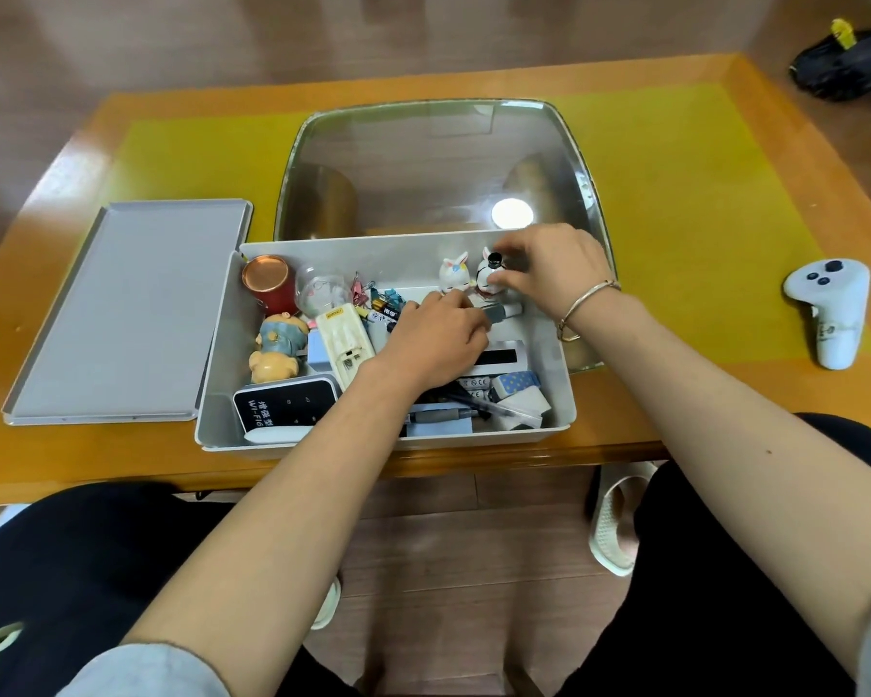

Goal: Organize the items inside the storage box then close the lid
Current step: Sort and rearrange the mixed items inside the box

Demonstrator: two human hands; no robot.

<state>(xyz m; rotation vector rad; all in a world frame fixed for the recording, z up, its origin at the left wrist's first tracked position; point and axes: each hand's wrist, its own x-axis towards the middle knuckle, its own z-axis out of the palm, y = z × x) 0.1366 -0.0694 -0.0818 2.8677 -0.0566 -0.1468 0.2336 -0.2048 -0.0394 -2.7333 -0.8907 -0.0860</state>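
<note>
Wooden counter carried the open grey plastic storage box, its flat grey lid beside it. Right hand pinched a small white figurine — likely light, brittle; left hand curled among clutter, hold unclear.
</note>
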